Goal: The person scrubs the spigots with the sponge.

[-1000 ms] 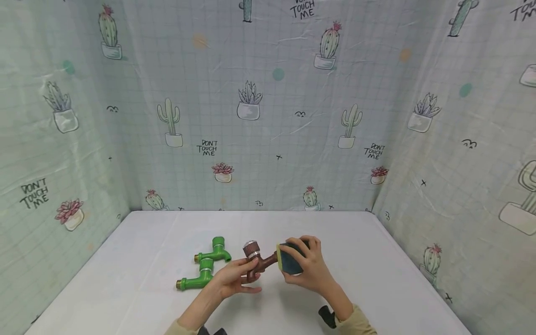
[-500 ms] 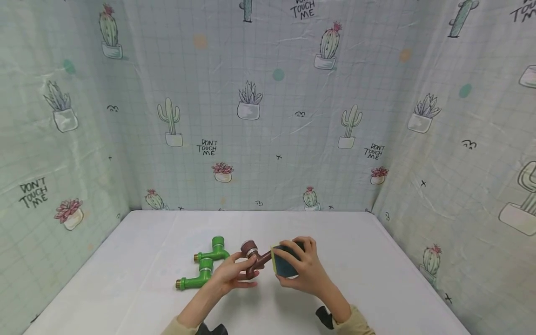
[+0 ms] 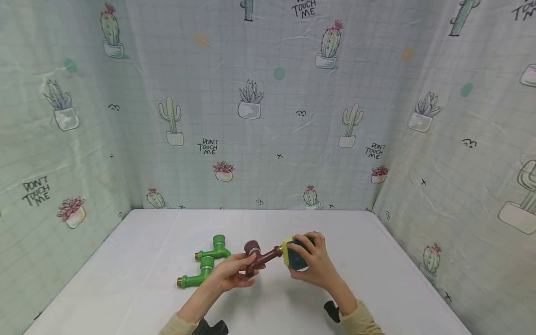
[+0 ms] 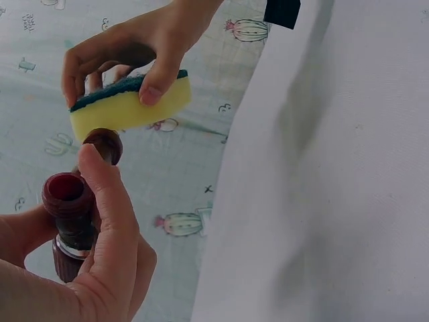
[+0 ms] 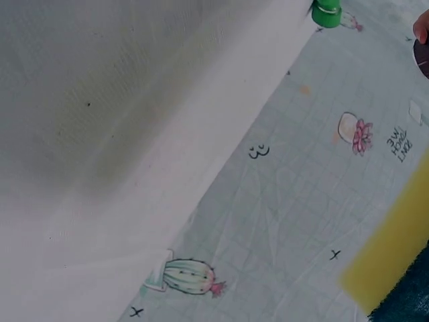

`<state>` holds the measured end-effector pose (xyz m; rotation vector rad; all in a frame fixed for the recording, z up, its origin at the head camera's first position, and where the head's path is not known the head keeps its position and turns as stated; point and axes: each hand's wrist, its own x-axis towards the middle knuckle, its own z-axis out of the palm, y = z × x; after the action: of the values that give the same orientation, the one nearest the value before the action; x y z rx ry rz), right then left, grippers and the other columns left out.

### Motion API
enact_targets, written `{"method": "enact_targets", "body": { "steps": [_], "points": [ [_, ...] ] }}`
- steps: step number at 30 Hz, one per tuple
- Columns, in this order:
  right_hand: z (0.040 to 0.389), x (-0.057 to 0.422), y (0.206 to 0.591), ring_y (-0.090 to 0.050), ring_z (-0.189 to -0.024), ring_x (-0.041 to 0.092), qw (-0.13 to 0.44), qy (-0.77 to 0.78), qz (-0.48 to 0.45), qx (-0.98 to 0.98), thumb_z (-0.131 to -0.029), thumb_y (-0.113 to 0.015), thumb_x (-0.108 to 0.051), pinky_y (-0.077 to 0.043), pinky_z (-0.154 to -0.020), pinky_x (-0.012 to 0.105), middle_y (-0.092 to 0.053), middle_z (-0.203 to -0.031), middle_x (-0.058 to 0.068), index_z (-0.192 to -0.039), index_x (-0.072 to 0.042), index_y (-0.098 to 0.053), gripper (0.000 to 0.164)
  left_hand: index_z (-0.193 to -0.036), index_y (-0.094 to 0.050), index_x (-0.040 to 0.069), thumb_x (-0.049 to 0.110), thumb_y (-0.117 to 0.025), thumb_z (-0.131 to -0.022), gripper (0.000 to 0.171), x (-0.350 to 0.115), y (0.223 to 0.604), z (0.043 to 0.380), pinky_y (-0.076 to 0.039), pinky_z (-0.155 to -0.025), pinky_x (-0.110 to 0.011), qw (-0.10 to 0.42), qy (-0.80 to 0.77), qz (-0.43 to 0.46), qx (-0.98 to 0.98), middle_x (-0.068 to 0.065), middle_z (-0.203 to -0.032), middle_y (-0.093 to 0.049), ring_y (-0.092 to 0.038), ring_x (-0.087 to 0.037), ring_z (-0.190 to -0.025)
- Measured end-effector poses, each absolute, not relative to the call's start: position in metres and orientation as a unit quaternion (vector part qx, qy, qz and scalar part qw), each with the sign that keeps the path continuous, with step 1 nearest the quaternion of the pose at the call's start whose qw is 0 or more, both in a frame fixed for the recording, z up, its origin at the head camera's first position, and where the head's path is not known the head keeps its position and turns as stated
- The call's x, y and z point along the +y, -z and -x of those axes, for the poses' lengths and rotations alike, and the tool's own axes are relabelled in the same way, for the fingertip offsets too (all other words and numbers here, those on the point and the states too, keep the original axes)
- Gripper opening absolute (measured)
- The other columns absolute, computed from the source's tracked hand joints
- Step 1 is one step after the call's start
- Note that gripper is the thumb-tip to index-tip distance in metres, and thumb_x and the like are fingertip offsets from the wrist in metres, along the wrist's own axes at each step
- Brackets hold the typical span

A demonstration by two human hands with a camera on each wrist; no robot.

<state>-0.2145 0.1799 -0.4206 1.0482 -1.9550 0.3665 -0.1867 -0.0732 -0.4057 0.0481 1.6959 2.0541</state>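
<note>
My left hand (image 3: pixel 232 274) holds a brown faucet (image 3: pixel 268 256) by its body, thumb on top, above the table. The faucet's brass threaded end points right and meets the yellow face of a sponge (image 3: pixel 296 255) with a dark green scouring side. My right hand (image 3: pixel 317 263) grips that sponge from its green side, fingers and thumb spread over its edges. In the left wrist view, the sponge (image 4: pixel 131 111) lies against the far end of the faucet (image 4: pixel 70 201). The right wrist view catches only part of the sponge (image 5: pixel 395 248) and a left fingertip.
Two green faucets lie on the white table (image 3: pixel 377 279), left of my left hand: one farther back (image 3: pixel 218 251), one nearer (image 3: pixel 198 280). A curtain (image 3: pixel 268 116) printed with cacti surrounds the table at the back and sides. Dark straps show near both wrists.
The sponge first moved left over the faucet's end, then back right, baring the brass thread. Both hands keep their hold. The green faucets stay put.
</note>
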Motion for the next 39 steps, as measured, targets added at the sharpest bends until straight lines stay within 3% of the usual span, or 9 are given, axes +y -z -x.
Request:
{"method": "enact_targets", "body": {
  "steps": [8, 14, 18, 25, 28, 32, 39],
  "points": [
    [0.215, 0.181, 0.414, -0.036, -0.099, 0.025, 0.449, -0.146, -0.405, -0.783, -0.076, -0.056, -0.046, -0.029, -0.082, 0.049, -0.051, -0.114, 0.005, -0.115, -0.020, -0.055, 0.048, -0.122, -0.035, -0.004, 0.028, -0.059, -0.086, 0.053, -0.074, 0.399, 0.185, -0.056, -0.069, -0.039, 0.199, -0.752, -0.006, 0.628, -0.005, -0.086, -0.069, -0.063, -0.008, -0.066],
    [0.210, 0.165, 0.413, -0.039, -0.099, 0.025, 0.449, -0.115, -0.438, -0.770, -0.056, -0.078, -0.040, -0.030, -0.084, 0.050, -0.051, -0.113, 0.004, -0.116, -0.021, -0.056, 0.066, -0.123, -0.036, -0.004, 0.032, -0.059, -0.086, 0.056, -0.072, 0.400, 0.188, -0.055, -0.069, -0.038, 0.201, -0.752, -0.007, 0.627, -0.007, -0.089, -0.069, -0.062, -0.007, -0.066],
    [0.213, 0.166, 0.418, -0.038, -0.099, 0.025, 0.457, -0.113, -0.433, -0.769, -0.048, -0.083, -0.035, -0.030, -0.085, 0.050, -0.050, -0.112, 0.005, -0.113, -0.021, -0.055, 0.072, -0.121, -0.039, -0.003, 0.034, -0.058, -0.086, 0.054, -0.073, 0.402, 0.189, -0.055, -0.068, -0.034, 0.218, -0.754, -0.018, 0.620, -0.005, -0.089, -0.069, -0.060, -0.007, -0.065],
    [0.222, 0.180, 0.423, -0.037, -0.099, 0.027, 0.457, -0.130, -0.423, -0.772, -0.072, -0.062, -0.043, -0.029, -0.083, 0.049, -0.051, -0.113, 0.005, -0.112, -0.019, -0.056, 0.047, -0.119, -0.040, -0.003, 0.034, -0.056, -0.087, 0.051, -0.076, 0.406, 0.191, -0.055, -0.069, -0.033, 0.231, -0.756, -0.026, 0.612, -0.003, -0.089, -0.069, -0.058, -0.006, -0.066],
    [0.223, 0.185, 0.421, -0.037, -0.099, 0.026, 0.456, -0.135, -0.407, -0.780, -0.077, -0.054, -0.046, -0.029, -0.081, 0.049, -0.051, -0.112, 0.005, -0.113, -0.019, -0.055, 0.045, -0.118, -0.041, -0.001, 0.033, -0.057, -0.087, 0.049, -0.079, 0.406, 0.192, -0.055, -0.070, -0.035, 0.227, -0.756, -0.030, 0.613, -0.003, -0.090, -0.069, -0.059, -0.005, -0.067],
    [0.219, 0.184, 0.417, -0.037, -0.099, 0.026, 0.465, -0.144, -0.403, -0.775, -0.077, -0.054, -0.048, -0.030, -0.081, 0.050, -0.052, -0.111, 0.006, -0.113, -0.020, -0.056, 0.046, -0.116, -0.043, 0.000, 0.034, -0.054, -0.088, 0.045, -0.082, 0.405, 0.194, -0.055, -0.072, -0.036, 0.240, -0.761, -0.022, 0.602, 0.000, -0.086, -0.069, -0.056, -0.002, -0.065],
    [0.215, 0.173, 0.413, -0.038, -0.101, 0.028, 0.468, -0.118, -0.433, -0.761, -0.064, -0.072, -0.042, -0.030, -0.087, 0.052, -0.051, -0.111, 0.006, -0.113, -0.021, -0.057, 0.056, -0.117, -0.037, 0.003, 0.031, -0.048, -0.092, 0.039, -0.082, 0.403, 0.199, -0.054, -0.071, -0.033, 0.289, -0.785, 0.005, 0.547, -0.001, -0.083, -0.069, -0.051, 0.000, -0.060]
  ]
}}
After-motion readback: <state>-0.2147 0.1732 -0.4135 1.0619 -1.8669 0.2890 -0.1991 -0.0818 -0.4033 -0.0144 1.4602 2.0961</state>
